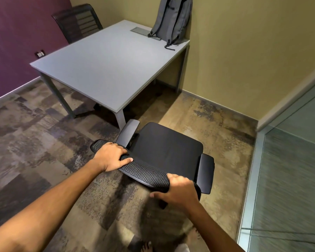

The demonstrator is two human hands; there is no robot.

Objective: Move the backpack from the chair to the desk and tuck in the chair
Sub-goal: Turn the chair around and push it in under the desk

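Both hands on the chair (164,150) backrest top, the black mesh edge. Left hand (111,157) wrapped over the mesh near its left end, fingers curled on the seat side, thumb along the top. Right hand (178,191) clamped on the right end, thumb under, fingers over. Seat is bare, just ahead of the hands, w/ an armrest each side.

Table (102,70) sits farther ahead and a bit left of the hands; chair isn't tucked, seat front is near the table's closest corner leg but off to the right of it, apart from the top. Backpack (173,17), grey, stands upright on the table's far right corner, leaning on the yellow wall, straps trailing onto the surface, well apart from both hands. Second chair (78,20) at the table's far left side by the purple wall. Patterned carpet (35,139) under everything; glass partition (289,170) off to the right of the right hand.
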